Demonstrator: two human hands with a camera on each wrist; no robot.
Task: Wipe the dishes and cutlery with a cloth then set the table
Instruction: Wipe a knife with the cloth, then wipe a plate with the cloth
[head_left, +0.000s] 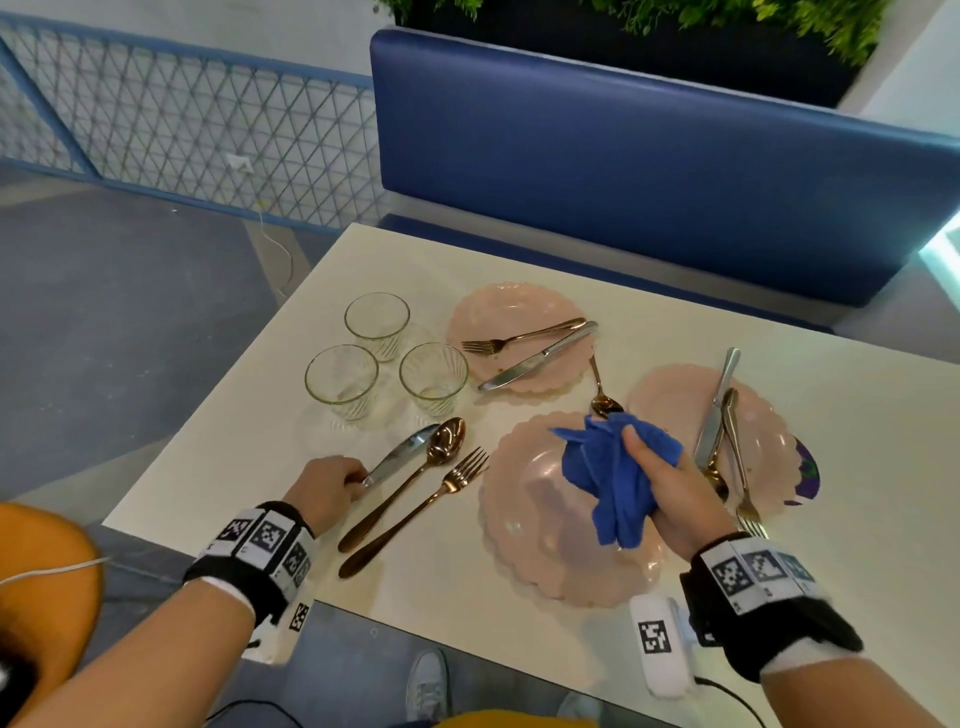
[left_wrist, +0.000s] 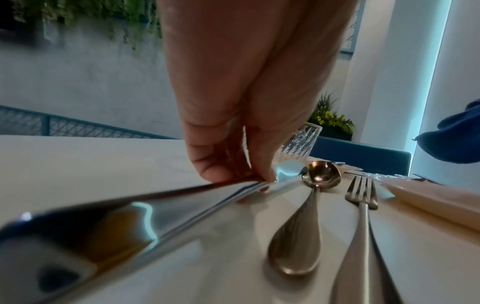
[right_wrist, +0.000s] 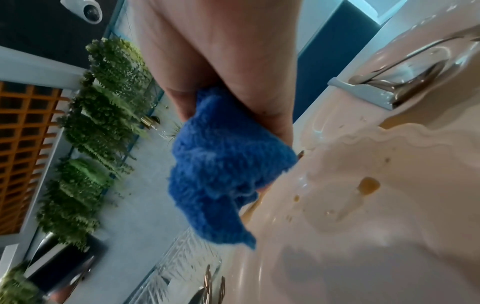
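I am viewing a white tabletop (head_left: 249, 441). My left hand (head_left: 324, 486) is pinching the handle of a silver table knife (head_left: 400, 454), which is lying flat, its long axis diagonal and its blade pointing away toward three clear ribbed glasses (head_left: 343, 379), all holding nothing. My right hand (head_left: 675, 493) is gripping a crumpled blue cloth (head_left: 613, 473) over the near pink scalloped plate (head_left: 545, 545). A copper spoon (head_left: 415, 470) and fork (head_left: 426, 501) are lying parallel beside the knife. Two farther pink plates (head_left: 498, 312) are each carrying cutlery.
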